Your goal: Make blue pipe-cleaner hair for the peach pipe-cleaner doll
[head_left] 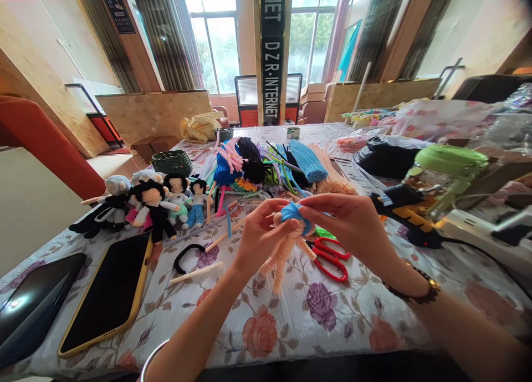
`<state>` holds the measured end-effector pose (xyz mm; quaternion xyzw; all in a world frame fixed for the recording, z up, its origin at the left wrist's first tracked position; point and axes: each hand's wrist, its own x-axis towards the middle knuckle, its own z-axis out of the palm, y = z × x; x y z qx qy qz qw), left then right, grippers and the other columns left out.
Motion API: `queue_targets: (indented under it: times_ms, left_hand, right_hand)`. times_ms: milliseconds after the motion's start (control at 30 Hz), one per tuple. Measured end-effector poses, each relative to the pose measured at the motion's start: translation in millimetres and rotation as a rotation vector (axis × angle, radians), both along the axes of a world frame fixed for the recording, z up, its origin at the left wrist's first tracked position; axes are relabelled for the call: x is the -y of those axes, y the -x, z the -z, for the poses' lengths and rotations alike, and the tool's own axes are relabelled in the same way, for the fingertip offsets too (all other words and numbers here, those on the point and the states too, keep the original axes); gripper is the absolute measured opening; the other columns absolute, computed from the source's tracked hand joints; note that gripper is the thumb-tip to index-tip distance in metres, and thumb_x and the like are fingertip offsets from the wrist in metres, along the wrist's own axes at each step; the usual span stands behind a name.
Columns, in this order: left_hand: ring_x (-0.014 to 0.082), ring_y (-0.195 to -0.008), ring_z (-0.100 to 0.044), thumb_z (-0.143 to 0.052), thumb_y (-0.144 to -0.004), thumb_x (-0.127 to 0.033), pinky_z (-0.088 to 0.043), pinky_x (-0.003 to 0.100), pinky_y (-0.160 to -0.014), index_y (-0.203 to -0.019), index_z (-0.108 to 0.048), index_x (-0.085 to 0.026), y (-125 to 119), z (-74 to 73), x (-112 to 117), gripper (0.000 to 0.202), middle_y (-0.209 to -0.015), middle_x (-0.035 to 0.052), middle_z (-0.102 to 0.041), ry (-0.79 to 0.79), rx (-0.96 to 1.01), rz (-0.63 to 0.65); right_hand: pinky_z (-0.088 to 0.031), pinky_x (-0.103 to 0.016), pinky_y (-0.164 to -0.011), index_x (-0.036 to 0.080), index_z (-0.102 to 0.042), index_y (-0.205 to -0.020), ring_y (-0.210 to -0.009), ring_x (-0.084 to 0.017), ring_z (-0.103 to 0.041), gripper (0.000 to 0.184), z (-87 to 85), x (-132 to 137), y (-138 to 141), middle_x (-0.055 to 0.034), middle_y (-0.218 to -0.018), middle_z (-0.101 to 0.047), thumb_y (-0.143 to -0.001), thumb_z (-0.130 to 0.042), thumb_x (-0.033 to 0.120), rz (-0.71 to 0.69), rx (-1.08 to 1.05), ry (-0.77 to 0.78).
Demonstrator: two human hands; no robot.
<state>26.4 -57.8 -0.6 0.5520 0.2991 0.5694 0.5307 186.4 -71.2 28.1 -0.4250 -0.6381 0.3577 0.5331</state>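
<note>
Between my two hands is a small doll (277,257) of peach pipe cleaner, its limbs hanging down and blue pipe cleaner (292,211) wound about its upper part. My left hand (262,229) pinches the doll from the left, thumb across its front. From the right, the thumb and fingers of my right hand (344,221) close on the blue pipe cleaner. Red-handled scissors (332,257) lie on the cloth just below my right hand, their blades partly hidden. A black pipe cleaner loop (187,258) and a cream strip (196,273) rest left of my left hand.
Several finished dolls (152,204) sit at the left, behind a yellow-cased phone (108,293) and a dark device (37,293). Bundles of coloured pipe cleaners (307,160) lie ahead. A glue gun (401,204) and a power strip (469,232) with a cable stand at the right.
</note>
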Motion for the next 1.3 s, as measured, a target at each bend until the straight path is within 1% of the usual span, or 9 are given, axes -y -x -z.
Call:
queue_targets:
  times_ms: [167, 300, 467, 567, 700, 800, 967, 1067, 1300]
  left_hand:
    - [0.0104, -0.071, -0.059, -0.077, -0.063, -0.031, -0.048, 0.021, -0.066, -0.093, -0.064, -0.018, 0.2, -0.5, -0.7, 0.035, -0.085, 0.0013, -0.065, -0.031, -0.007, 0.000]
    - [0.0095, -0.070, -0.059, -0.076, -0.066, -0.032, -0.048, 0.018, -0.064, -0.104, -0.063, -0.021, -0.2, -0.4, 0.3, 0.041, -0.084, 0.0007, -0.064, -0.068, -0.057, -0.019]
    - [0.0076, -0.069, -0.057, -0.073, -0.070, -0.032, -0.047, 0.016, -0.064, -0.119, -0.058, -0.027, -0.8, 0.8, 2.9, 0.052, -0.087, -0.0011, -0.064, -0.104, -0.113, -0.037]
    - [0.0078, -0.068, -0.055, -0.069, -0.073, -0.034, -0.047, 0.017, -0.062, -0.118, -0.060, -0.027, -0.5, 1.7, 3.9, 0.046, -0.087, -0.0005, -0.065, -0.121, -0.180, -0.036]
    - [0.0123, -0.079, -0.058, -0.064, -0.078, -0.034, -0.048, 0.020, -0.067, -0.116, -0.064, -0.025, -0.4, 1.8, 4.7, 0.039, -0.095, 0.0036, -0.066, -0.144, -0.244, -0.058]
    - [0.0131, -0.079, -0.059, -0.064, -0.078, -0.033, -0.048, 0.020, -0.066, -0.114, -0.065, -0.026, -0.7, 0.5, 5.5, 0.037, -0.091, 0.0039, -0.066, -0.125, -0.248, -0.062]
    - [0.0134, -0.075, -0.059, -0.069, -0.073, -0.030, -0.050, 0.020, -0.061, -0.114, -0.066, -0.025, -2.0, -2.0, 6.8, 0.041, -0.090, 0.0041, -0.066, -0.094, -0.212, -0.060]
    - [0.0123, -0.073, -0.058, -0.070, -0.071, -0.030, -0.050, 0.019, -0.058, -0.115, -0.065, -0.025, -2.3, 0.4, 5.9, 0.045, -0.089, 0.0035, -0.064, -0.108, -0.227, -0.074]
    - [0.0114, -0.081, -0.055, -0.069, -0.073, -0.028, -0.049, 0.017, -0.063, -0.118, -0.063, -0.025, -1.7, 9.0, 1.4, 0.045, -0.099, 0.0042, -0.061, -0.200, -0.232, -0.080]
  right_hand:
    - [-0.060, -0.033, -0.071, 0.020, -0.074, -0.085, -0.076, -0.020, -0.071, 0.023, -1.7, -1.2, 0.7, -0.0047, -0.083, -0.075, -0.069, -0.073, 0.035, -0.029, -0.041, 0.023]
    - [-0.058, -0.027, -0.065, 0.021, -0.074, -0.084, -0.071, -0.016, -0.070, 0.018, -3.7, -1.1, 0.8, -0.0033, -0.081, -0.075, -0.072, -0.071, 0.034, -0.027, -0.030, 0.040]
    - [-0.057, -0.025, -0.059, 0.019, -0.074, -0.082, -0.069, -0.016, -0.069, 0.018, -4.8, -1.2, 1.7, -0.0037, -0.078, -0.075, -0.069, -0.073, 0.033, 0.028, -0.020, 0.038]
    - [-0.058, -0.026, -0.059, 0.019, -0.074, -0.081, -0.069, -0.017, -0.069, 0.018, -3.3, -2.8, 1.6, -0.0039, -0.077, -0.075, -0.069, -0.073, 0.032, 0.031, -0.026, 0.017]
    - [-0.057, -0.027, -0.055, 0.019, -0.073, -0.085, -0.067, -0.017, -0.067, 0.023, 1.3, -7.0, 0.0, -0.0045, -0.078, -0.074, -0.071, -0.071, 0.036, -0.009, -0.051, 0.026]
    - [-0.055, -0.026, -0.056, 0.019, -0.073, -0.086, -0.069, -0.016, -0.067, 0.024, 3.7, -9.7, -1.0, -0.0045, -0.079, -0.074, -0.070, -0.071, 0.037, -0.016, -0.068, 0.044]
    - [-0.055, -0.027, -0.057, 0.019, -0.073, -0.085, -0.069, -0.017, -0.066, 0.025, 3.7, -10.7, -1.2, -0.0046, -0.079, -0.074, -0.070, -0.071, 0.039, -0.025, -0.072, 0.046]
    - [-0.054, -0.027, -0.060, 0.019, -0.073, -0.085, -0.071, -0.017, -0.067, 0.025, 3.6, -10.5, -1.2, -0.0041, -0.080, -0.074, -0.071, -0.070, 0.039, -0.023, -0.057, 0.036]
    - [-0.054, -0.027, -0.060, 0.018, -0.073, -0.086, -0.070, -0.017, -0.066, 0.025, 3.4, -9.8, -1.5, -0.0044, -0.080, -0.074, -0.073, -0.069, 0.039, -0.037, -0.044, 0.043]
